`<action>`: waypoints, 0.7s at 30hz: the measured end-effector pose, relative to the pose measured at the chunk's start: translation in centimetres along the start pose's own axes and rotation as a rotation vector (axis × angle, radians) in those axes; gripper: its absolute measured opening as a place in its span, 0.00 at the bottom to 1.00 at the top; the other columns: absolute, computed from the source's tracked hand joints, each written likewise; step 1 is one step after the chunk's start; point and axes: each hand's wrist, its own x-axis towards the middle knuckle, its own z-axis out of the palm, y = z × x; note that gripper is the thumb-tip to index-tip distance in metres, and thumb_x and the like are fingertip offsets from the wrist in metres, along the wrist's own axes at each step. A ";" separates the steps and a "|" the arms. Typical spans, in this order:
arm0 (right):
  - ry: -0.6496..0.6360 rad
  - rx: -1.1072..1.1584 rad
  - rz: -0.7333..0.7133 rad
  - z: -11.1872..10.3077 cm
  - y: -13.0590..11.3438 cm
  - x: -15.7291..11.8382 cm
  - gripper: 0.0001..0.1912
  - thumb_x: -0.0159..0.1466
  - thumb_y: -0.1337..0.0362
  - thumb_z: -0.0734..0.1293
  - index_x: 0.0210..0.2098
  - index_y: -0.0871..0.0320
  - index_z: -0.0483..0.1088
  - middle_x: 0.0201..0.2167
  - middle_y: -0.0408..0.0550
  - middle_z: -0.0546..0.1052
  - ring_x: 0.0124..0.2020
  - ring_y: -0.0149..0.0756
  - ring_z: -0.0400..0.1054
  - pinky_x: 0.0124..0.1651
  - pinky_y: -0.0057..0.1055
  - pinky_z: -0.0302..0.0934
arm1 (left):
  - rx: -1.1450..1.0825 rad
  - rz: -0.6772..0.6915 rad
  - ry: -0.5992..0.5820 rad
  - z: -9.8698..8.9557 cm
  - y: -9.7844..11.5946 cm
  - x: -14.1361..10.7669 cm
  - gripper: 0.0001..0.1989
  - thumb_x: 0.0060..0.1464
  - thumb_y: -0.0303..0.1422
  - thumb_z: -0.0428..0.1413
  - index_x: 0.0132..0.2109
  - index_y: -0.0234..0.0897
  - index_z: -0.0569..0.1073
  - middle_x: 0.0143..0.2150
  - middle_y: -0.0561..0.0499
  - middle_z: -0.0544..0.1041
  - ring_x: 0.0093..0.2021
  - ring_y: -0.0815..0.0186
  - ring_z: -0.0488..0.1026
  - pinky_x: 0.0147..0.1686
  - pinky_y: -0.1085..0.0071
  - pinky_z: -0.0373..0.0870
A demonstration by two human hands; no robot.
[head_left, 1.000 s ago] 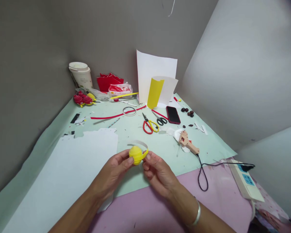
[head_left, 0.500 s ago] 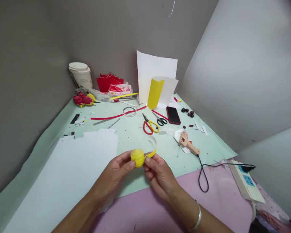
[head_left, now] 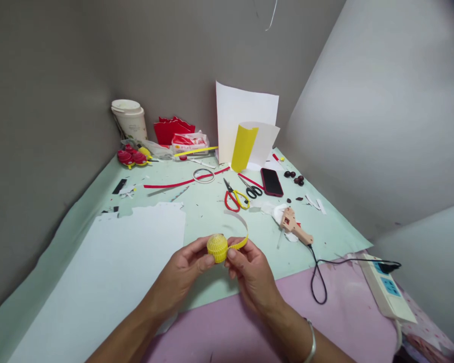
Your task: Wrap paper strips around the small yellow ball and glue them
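Observation:
Between my two hands is a domed coil of ridged yellow paper [head_left: 217,248]. My left hand [head_left: 191,262] is closed on its left side, with the thumb on the front and the fingers behind. From the coil's right side runs a loose yellow paper strip [head_left: 243,244], whose pale tail curls up and back to the left. My right hand [head_left: 249,262] pinches this strip between thumb and fingers, close beside the coil. The fingertips behind the coil are partly hidden.
Beyond my hands lie red-and-yellow-handled scissors [head_left: 233,197], black scissors [head_left: 251,187], a phone [head_left: 272,182] and a glue gun [head_left: 293,226]. Its cord runs to a power strip [head_left: 388,287] at right. A white sheet [head_left: 136,262] covers the left; a curled yellow sheet [head_left: 244,148] stands behind.
The whole view has shifted slightly. The coil tilts a little more, showing its domed top, and the strip's free tail swings further left. Both hands keep their hold.

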 end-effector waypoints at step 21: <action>0.012 -0.002 -0.025 0.3 0.1 -0.2 0.10 0.56 0.61 0.75 0.33 0.57 0.73 0.39 0.44 0.71 0.28 0.26 0.64 0.25 0.22 0.58 | -0.048 -0.007 0.048 -0.1 -0.3 0.0 0.21 0.55 0.37 0.61 0.55 0.41 0.73 0.49 0.48 0.79 0.47 0.62 0.73 0.51 0.67 0.65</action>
